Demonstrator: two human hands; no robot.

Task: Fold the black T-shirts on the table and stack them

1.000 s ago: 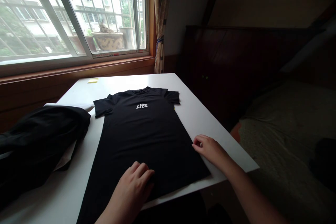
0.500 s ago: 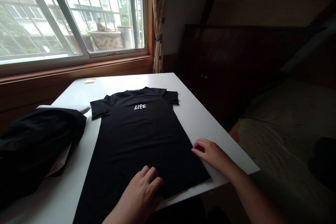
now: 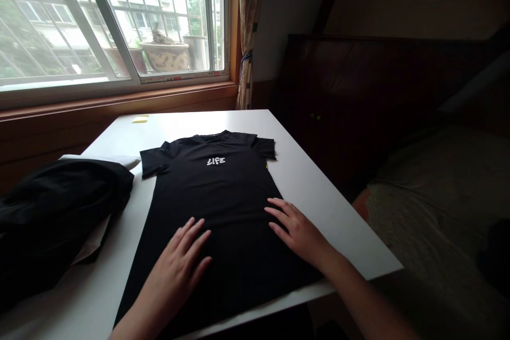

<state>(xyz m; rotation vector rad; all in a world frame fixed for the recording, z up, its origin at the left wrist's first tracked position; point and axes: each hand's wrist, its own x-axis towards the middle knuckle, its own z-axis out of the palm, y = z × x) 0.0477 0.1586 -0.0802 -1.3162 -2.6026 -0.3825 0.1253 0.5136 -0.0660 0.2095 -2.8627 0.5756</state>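
Note:
A black T-shirt (image 3: 235, 191) lies spread on the white table (image 3: 314, 180), its collar toward the window and its hem toward me. White lettering (image 3: 215, 161) on its chest appears upside down from here. My left hand (image 3: 181, 255) rests over the lower left part of the shirt, fingers apart and stretched out. Over the shirt's right side is my right hand (image 3: 292, 226), also with spread fingers. Neither hand has cloth gripped in it.
A heap of dark clothing (image 3: 67, 207) with some white cloth lies on the table's left side. A yellow slip of paper (image 3: 141, 118) is near the far edge. Beyond stand a barred window (image 3: 159, 21), a tied curtain (image 3: 247, 37) and a dark wooden panel (image 3: 358, 95).
My left hand has opened from a curled shape and moved left and away from me. My right hand has left the shirt's right edge, moving inward onto the cloth with its fingers spreading.

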